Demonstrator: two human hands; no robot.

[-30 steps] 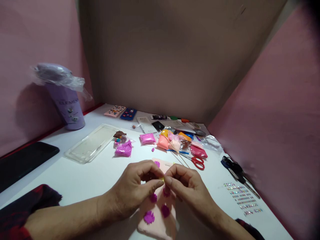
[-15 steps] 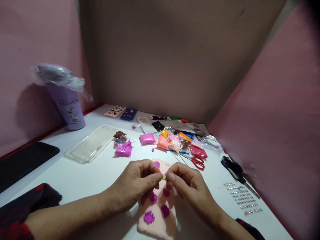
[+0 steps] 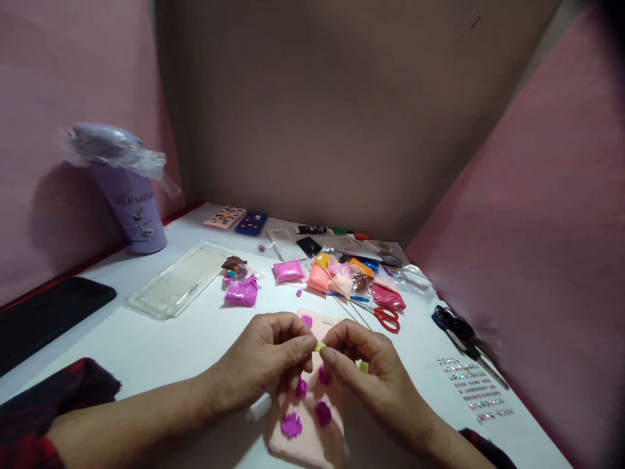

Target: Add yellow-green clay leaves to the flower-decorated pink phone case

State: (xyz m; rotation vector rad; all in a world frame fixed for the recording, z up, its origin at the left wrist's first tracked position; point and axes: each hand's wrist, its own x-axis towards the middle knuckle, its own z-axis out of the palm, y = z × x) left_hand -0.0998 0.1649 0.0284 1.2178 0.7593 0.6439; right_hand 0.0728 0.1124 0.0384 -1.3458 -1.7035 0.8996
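Fingertips have shifted since the frame half a second ago: from the head view, our right hand's (image 3: 378, 365) thumb sits a little lower, and the yellow-green bit (image 3: 319, 346) looks more rounded than the pointed scrap we saw then. A second yellow-green patch (image 3: 363, 366) now shows by our right hand's curled fingers, to the right of the pink case (image 3: 305, 446); whether we hold it or it lies below, we cannot tell. Our left hand (image 3: 266, 355) has barely moved, and the pink case lies where it did.

Both hands are closed to a fingertip pinch on the small bit, above the upper part of the pink case, which lies flat on the worktop (image 3: 195, 352) with ragged purple pieces (image 3: 291, 425) on its face. Left of the case and farther off is a clear case (image 3: 178, 280); beyond it to the right are the scissors (image 3: 387, 319).

We judge the bit very light, soft and perhaps slightly tacky, easily dented or torn. It is best taken by its edges, with the pads of thumb and forefinger and hardly any squeeze. The pink case looks light and firmer, but we would grip its bare sides, clear of the purple pieces, which could smear or lift.
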